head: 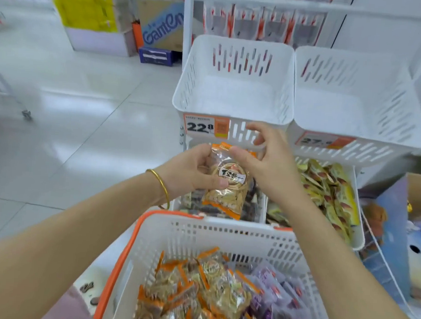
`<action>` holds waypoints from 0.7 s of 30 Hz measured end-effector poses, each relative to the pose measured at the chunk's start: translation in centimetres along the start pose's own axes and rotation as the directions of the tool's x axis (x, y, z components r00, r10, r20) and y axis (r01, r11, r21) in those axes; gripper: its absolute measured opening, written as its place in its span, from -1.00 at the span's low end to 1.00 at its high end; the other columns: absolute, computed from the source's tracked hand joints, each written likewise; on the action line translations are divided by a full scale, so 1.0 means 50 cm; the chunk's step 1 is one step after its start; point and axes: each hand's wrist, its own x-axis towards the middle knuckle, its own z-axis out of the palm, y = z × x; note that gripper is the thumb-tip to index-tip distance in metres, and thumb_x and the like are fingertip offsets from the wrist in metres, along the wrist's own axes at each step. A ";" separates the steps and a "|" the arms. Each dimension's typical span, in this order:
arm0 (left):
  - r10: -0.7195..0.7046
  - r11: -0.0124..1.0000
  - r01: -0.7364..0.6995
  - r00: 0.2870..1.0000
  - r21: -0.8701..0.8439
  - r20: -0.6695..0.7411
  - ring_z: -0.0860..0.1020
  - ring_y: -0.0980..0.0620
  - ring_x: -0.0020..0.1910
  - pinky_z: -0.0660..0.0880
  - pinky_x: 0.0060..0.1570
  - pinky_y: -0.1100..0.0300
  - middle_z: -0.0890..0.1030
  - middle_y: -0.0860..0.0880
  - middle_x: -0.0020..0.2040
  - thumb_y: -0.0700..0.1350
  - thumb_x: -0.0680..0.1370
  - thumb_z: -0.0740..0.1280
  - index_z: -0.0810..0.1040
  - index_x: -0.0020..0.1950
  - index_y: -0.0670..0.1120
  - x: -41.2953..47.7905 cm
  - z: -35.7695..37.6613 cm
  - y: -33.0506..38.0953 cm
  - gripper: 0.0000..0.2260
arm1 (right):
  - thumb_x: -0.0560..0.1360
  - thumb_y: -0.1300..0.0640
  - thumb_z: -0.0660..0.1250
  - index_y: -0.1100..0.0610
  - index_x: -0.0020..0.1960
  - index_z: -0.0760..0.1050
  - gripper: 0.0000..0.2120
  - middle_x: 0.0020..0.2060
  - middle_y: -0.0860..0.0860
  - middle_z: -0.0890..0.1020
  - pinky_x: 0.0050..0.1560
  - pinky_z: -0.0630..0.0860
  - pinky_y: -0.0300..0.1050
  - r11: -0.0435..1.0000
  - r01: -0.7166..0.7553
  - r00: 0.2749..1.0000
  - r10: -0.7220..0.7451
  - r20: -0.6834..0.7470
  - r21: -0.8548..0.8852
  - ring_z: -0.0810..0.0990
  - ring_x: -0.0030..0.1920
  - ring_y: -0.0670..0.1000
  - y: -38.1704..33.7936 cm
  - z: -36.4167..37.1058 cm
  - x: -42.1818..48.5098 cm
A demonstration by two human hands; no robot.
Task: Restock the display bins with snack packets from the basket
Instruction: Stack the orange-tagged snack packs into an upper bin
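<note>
The left hand (191, 170) grips a clear, orange-edged snack packet (227, 185) by its side, held above the white plastic basket with the orange handle (199, 235) and just in front of the empty white slotted display bin (193, 71) with the orange price tag (199, 127). The right hand (269, 161) is loosely spread, its thumb touching the packet's top seal and its fingers near the bin's front wall. This looks like the carry step, with the packet picked but not yet placed. The next move probably calls for lifting it over the front rim and releasing it inside. More orange-edged packets (210, 291) remain in the basket.
</note>
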 end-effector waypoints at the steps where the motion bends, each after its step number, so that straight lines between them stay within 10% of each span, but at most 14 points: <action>1: 0.026 1.000 -0.025 0.999 0.008 -0.042 0.57 -0.21 0.03 0.49 0.14 -0.19 0.57 -0.24 0.03 -0.22 0.35 0.52 0.44 0.16 -0.21 0.015 -0.016 0.009 -0.56 | 0.42 -0.15 0.38 -0.09 0.25 0.41 -0.57 0.02 -0.20 0.46 -0.14 0.42 -0.20 0.999 -0.052 0.994 0.051 0.092 0.006 0.44 -0.18 -0.24 -0.009 -0.011 0.027; 4: 0.156 0.988 -0.151 0.972 0.040 -0.177 0.57 -0.03 -0.10 0.55 0.00 0.03 0.54 -0.17 -0.04 -0.34 0.39 0.45 0.42 -0.02 -0.12 0.059 -0.058 0.047 -0.71 | 0.40 0.03 0.47 -0.05 0.04 0.51 -0.75 -0.19 -0.11 0.59 -0.38 0.45 -0.21 0.991 -0.082 0.941 0.042 0.337 0.105 0.49 -0.38 -0.21 -0.050 -0.036 0.103; 7: 0.364 0.929 -0.304 0.851 0.210 -0.378 0.51 0.09 0.03 0.50 0.09 0.21 0.50 -0.05 0.06 -0.25 0.39 0.47 0.41 0.10 -0.06 0.101 -0.100 0.064 -0.63 | 0.38 0.16 0.49 0.02 -0.13 0.52 -0.84 -0.31 -0.10 0.54 -0.41 0.47 -0.21 0.994 0.076 0.985 -0.086 0.152 0.076 0.54 -0.32 -0.12 -0.082 -0.022 0.201; 11: 0.450 0.813 -0.142 0.769 0.565 -0.454 0.26 -0.01 0.38 0.16 0.37 0.22 0.32 -0.09 0.36 -0.17 0.42 0.45 0.29 0.40 -0.13 0.141 -0.149 0.018 -0.40 | 0.33 0.19 0.46 0.02 -0.11 0.44 -0.76 -0.27 -0.10 0.51 -0.19 0.55 0.02 0.985 0.057 0.996 -0.068 -0.065 -0.164 0.58 -0.16 0.08 -0.064 0.039 0.326; 16: 0.363 0.860 -0.124 0.831 0.496 -0.422 0.23 -0.01 0.41 0.20 0.42 0.07 0.26 -0.09 0.41 -0.31 0.45 0.36 0.20 0.46 -0.14 0.155 -0.153 -0.032 -0.37 | 0.42 0.20 0.41 0.13 -0.11 0.45 -0.87 -0.14 0.05 0.50 -0.14 0.37 -0.13 0.842 0.000 0.971 0.130 0.202 -0.540 0.53 -0.01 0.11 -0.017 0.147 0.388; 21: 0.332 0.897 -0.150 0.850 0.417 -0.410 0.24 0.03 0.40 0.26 0.40 0.05 0.23 -0.05 0.41 -0.37 0.44 0.30 0.19 0.46 -0.10 0.149 -0.154 -0.040 -0.38 | 0.52 0.11 0.34 0.23 0.23 0.48 -0.67 0.15 0.12 0.55 -0.01 0.51 -0.03 0.916 -0.225 0.729 0.385 0.566 -0.332 0.55 0.08 0.10 -0.043 0.143 0.397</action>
